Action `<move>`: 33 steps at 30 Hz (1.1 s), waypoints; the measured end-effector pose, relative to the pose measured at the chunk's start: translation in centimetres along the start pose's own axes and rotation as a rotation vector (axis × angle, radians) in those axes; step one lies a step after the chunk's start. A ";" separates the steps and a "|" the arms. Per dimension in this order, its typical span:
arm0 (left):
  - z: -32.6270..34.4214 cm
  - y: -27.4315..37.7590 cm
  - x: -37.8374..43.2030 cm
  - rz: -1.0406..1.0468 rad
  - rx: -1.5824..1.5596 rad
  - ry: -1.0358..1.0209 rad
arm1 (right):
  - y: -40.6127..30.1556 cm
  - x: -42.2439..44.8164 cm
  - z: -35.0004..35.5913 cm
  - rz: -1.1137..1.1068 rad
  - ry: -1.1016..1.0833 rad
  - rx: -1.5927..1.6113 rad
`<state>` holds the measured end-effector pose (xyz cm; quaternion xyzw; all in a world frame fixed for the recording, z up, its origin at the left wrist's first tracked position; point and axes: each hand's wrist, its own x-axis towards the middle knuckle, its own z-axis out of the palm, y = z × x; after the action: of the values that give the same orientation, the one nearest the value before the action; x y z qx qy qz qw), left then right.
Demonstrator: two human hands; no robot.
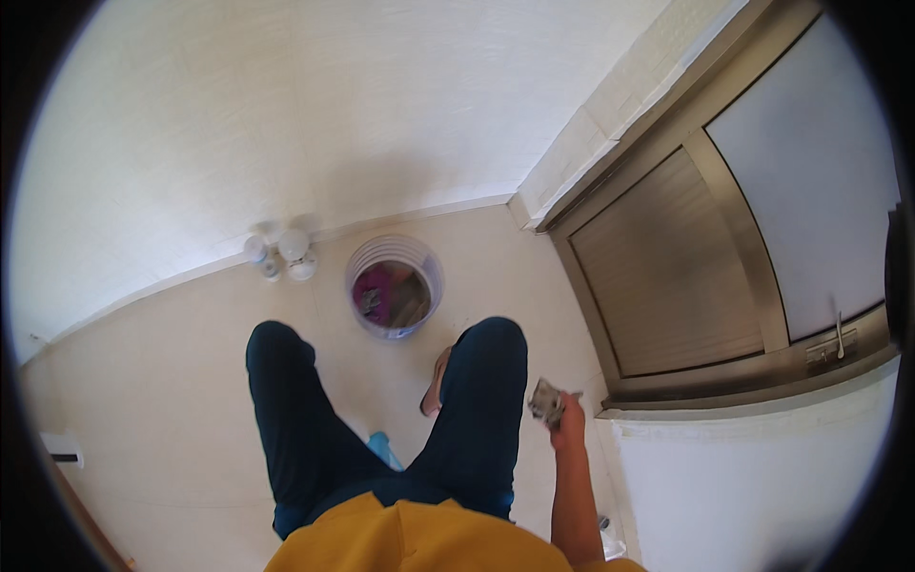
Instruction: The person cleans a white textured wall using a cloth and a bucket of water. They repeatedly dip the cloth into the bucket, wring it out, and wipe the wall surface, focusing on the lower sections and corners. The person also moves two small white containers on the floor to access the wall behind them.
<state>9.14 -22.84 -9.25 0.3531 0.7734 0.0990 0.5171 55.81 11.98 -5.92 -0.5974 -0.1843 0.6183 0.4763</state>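
Observation:
My right hand [570, 423] is to the right of my right knee, low over the tiled floor [486, 264]. Its fingers are closed around a crumpled grey rag [545, 402], part of which sticks out past them. My left hand is out of view. In front of my spread knees stands a pale plastic bucket [434, 268] with ribbed walls. Inside it lie a purple cloth [386, 289] and a small grey clump [370, 302], with murky brown contents beside them that I cannot make out clearly.
Several small whitish containers [294, 247] stand along the foot of the white wall [322, 107]. To the right is a metal-framed door [672, 264] with a lever handle [840, 336]. A light-blue object [384, 449] shows between my thighs; clear plastic [612, 547] lies behind my right forearm.

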 end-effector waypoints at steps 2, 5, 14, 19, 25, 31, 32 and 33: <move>3.1 -2.1 -2.0 -0.121 -0.075 -0.009 | -2.2 0.4 2.6 -0.042 -0.107 -0.045; 5.6 -2.6 -0.9 -0.069 -0.174 0.063 | -2.2 0.0 -0.1 -0.132 -0.159 -0.042; -19.9 12.6 -3.8 0.543 -0.419 0.818 | -5.0 -2.2 10.4 -0.032 -0.167 -0.068; -29.3 29.1 -14.4 1.446 -0.404 1.364 | -2.0 -0.2 2.7 0.071 -0.163 0.084; -23.2 41.7 -5.0 1.603 -0.443 0.986 | -8.7 -8.8 14.2 -0.142 -0.346 0.099; -6.8 38.4 4.8 1.263 -0.148 0.148 | -6.6 -12.8 21.7 0.103 -0.714 0.252; -6.8 38.6 5.2 1.203 -0.178 0.100 | -6.5 -12.0 20.8 0.114 -0.746 0.244; -7.5 38.4 5.8 1.142 -0.265 0.069 | -6.9 -11.0 18.9 0.123 -0.779 0.232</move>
<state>18.41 10.59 9.69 0.6428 0.4582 0.4690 0.3962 39.25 12.81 9.88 -0.2709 -0.2437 0.8422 0.3974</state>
